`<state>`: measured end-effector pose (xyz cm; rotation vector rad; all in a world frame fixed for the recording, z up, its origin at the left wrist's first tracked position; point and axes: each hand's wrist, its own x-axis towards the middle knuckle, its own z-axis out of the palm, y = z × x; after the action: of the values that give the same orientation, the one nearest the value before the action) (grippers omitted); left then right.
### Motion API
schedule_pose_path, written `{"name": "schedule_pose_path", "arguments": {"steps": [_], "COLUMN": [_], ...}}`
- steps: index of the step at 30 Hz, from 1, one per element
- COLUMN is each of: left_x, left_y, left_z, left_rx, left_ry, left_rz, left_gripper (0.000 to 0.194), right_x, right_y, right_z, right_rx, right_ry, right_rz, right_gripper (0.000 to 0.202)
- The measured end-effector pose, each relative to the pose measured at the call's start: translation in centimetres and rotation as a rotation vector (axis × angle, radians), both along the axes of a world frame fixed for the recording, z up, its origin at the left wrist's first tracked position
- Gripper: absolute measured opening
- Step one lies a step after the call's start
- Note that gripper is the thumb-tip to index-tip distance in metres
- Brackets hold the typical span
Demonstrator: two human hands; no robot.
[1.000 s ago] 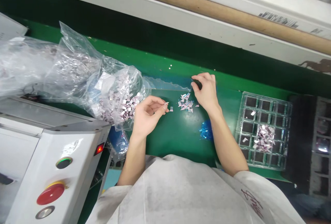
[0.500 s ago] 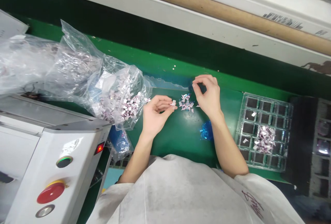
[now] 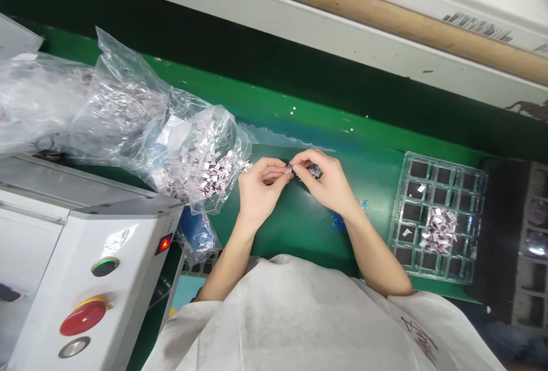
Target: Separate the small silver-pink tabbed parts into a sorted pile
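Note:
Near the middle of the green mat (image 3: 282, 234), my left hand (image 3: 262, 188) pinches a small silvery-pink piece (image 3: 289, 169) between thumb and fingertips. Meeting it from the right, my right hand (image 3: 323, 180) has its thumb and index finger closed at the same piece. A small pile of such pieces (image 3: 315, 171) lies partly hidden behind my right hand. Blue scraps (image 3: 339, 221) rest on the mat beside my right wrist. To the left, an open clear plastic bag (image 3: 192, 160) holds many similar pieces.
A clear compartment tray (image 3: 402, 211) with a heap of pieces on it lies at the right, beside a black block (image 3: 499, 234). A white machine (image 3: 128, 257) with a red button (image 3: 83, 318) stands at the left. A shelf edge runs across the back.
My right hand has moved left and down to meet my left hand and now covers much of the small pile. My left hand keeps its pinch on the piece.

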<state>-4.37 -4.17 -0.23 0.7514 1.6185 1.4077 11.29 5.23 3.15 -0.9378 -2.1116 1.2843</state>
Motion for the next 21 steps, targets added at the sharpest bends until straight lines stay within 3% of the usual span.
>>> {"name": "schedule_pose_path", "arguments": {"steps": [8, 21], "left_x": [0.07, 0.05], "left_y": [-0.03, -0.21], "left_z": [0.16, 0.13], "left_rx": [-0.008, 0.011], "left_ry": [0.076, 0.003], "left_rz": [-0.014, -0.038], "left_gripper": [0.024, 0.024], "right_x": [-0.17, -0.32], "right_y": [0.04, 0.05], "right_z": [0.18, -0.68], "right_rx": [0.038, -0.01], "right_ry": [0.0, 0.007], "right_rz": [0.019, 0.005], "right_gripper": [0.012, 0.015]}}
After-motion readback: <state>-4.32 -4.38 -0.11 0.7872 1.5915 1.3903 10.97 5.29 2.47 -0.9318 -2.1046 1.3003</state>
